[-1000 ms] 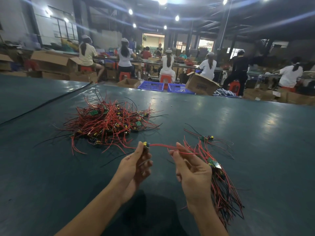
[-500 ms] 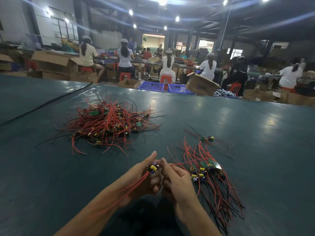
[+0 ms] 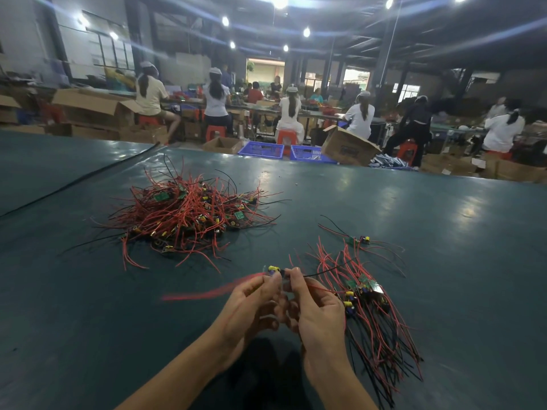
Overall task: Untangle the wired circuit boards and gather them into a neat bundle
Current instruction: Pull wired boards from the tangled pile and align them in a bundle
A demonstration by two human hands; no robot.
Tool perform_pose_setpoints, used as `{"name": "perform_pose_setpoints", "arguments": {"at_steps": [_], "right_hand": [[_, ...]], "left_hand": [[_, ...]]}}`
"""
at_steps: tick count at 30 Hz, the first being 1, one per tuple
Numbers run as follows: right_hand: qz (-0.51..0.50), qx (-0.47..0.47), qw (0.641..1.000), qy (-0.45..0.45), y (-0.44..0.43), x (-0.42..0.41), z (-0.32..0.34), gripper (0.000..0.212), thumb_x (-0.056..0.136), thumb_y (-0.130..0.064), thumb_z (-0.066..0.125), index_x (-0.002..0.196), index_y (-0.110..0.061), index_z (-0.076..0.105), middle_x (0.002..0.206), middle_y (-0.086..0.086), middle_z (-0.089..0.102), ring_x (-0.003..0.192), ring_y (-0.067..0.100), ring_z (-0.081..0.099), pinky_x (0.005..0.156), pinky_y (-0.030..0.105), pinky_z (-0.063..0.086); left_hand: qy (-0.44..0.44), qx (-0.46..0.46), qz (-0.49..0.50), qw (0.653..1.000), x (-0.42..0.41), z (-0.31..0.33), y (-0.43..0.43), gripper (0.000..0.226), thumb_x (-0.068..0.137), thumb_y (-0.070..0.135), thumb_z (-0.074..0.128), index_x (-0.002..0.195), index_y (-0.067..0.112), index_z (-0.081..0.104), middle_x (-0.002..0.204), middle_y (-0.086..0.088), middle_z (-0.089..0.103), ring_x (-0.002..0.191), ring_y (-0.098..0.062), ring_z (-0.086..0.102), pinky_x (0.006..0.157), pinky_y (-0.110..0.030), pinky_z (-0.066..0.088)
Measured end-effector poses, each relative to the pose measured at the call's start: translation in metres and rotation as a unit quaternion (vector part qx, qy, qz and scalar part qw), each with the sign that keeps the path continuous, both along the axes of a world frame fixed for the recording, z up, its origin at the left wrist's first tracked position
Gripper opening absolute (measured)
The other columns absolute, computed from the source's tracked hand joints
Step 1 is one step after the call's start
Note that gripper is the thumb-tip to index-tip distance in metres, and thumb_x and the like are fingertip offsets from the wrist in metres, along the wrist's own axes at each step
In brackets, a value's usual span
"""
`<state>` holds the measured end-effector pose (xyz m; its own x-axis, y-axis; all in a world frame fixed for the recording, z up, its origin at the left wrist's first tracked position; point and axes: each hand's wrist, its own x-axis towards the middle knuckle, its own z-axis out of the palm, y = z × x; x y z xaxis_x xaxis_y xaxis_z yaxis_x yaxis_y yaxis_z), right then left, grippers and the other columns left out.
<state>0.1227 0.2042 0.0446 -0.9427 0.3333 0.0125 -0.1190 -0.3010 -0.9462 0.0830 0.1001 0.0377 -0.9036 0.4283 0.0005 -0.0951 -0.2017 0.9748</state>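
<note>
Head view: one wired board held, bundle half built
Left hand and right hand pinch a circuit board above the near edge, its red lead blurred. Next, likely: lay it on the bundle alongside, leads aligned. A tangled pile lies far-left on the green table. Seated workers, cartons and blue crates are beyond.
</note>
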Motion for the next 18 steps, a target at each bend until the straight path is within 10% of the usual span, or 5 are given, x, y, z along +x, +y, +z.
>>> {"name": "perform_pose_setpoints", "arguments": {"at_steps": [6, 18], "right_hand": [[0.024, -0.014, 1.000, 0.003, 0.0007, 0.0016, 0.0032, 0.023, 0.073, -0.036, 0.071, 0.078, -0.014, 0.079, 0.082, 0.015, 0.075, 0.074, 0.027, 0.074, 0.061, 0.030, 0.059], [0.039, -0.069, 0.997, 0.001, 0.0025, -0.0001, 0.0007, 0.016, 0.069, -0.022, 0.073, 0.082, -0.014, 0.080, 0.092, 0.017, 0.075, 0.088, 0.031, 0.073, 0.082, 0.040, 0.060]], "left_hand": [[-0.011, -0.024, 0.026, 0.999, -0.0015, -0.0018, -0.0039, 0.068, 0.104, 0.038, 0.033, 0.049, 0.026, 0.070, 0.048, 0.009, 0.061, 0.043, -0.002, 0.057, 0.043, -0.015, 0.044], [0.086, -0.025, 0.090, 0.992, 0.0045, -0.0003, 0.0010, 0.033, 0.089, 0.036, 0.055, 0.066, 0.015, 0.063, 0.049, 0.008, 0.060, 0.044, -0.002, 0.055, 0.044, -0.013, 0.042]]}}
